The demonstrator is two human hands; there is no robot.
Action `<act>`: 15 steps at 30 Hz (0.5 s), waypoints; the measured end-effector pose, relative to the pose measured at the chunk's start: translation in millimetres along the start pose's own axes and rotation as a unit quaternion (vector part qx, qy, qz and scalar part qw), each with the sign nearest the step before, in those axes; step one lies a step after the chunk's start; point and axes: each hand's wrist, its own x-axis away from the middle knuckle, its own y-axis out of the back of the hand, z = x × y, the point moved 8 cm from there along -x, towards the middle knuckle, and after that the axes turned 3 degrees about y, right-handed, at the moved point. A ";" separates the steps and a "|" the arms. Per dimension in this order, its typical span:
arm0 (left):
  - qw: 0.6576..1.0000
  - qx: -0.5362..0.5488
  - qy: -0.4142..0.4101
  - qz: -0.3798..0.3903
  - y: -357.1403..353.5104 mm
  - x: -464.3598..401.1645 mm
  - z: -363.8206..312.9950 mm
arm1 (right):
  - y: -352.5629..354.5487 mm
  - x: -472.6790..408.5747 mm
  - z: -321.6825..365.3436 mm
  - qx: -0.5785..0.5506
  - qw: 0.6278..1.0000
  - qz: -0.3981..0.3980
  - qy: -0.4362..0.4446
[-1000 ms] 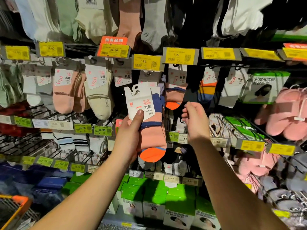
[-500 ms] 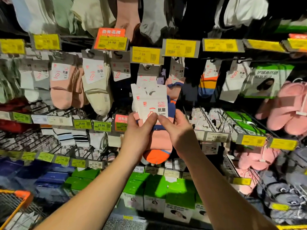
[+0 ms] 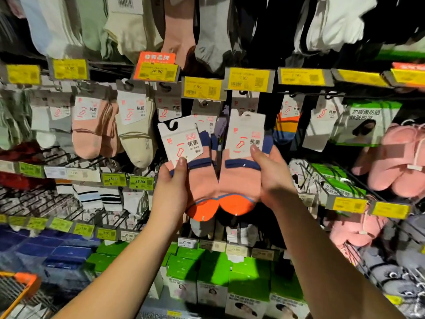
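Two packs of pink socks with navy bands and orange toes are held up side by side in front of a shop rack, their toe ends touching at the bottom. The left hand (image 3: 171, 187) grips the left sock pack (image 3: 202, 185) from its outer side, thumb on the front at the lower edge of its white card (image 3: 181, 141) and fingers hidden behind; this pack tilts with its top leaning left. The right hand (image 3: 274, 178) holds the right sock pack (image 3: 239, 183) the same way from the right, thumb pressed on the lower part of that pack's white card (image 3: 246, 137), and this pack stands nearly upright. Both packs lie between the two hands, with the palms cupping their outer edges. Just behind them hang more carded socks under yellow price tags (image 3: 202, 88), with beige socks (image 3: 135, 134) to the left and pink slippers (image 3: 395, 162) far right. Green boxes (image 3: 213, 270) stand on the shelf below the arms, and an orange basket (image 3: 20, 286) shows at the bottom left corner.
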 end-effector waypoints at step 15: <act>0.995 0.093 0.010 0.023 -9.7 4.1 -14.4 | -7.5 -88.6 41.0 0.121 0.990 0.013 0.073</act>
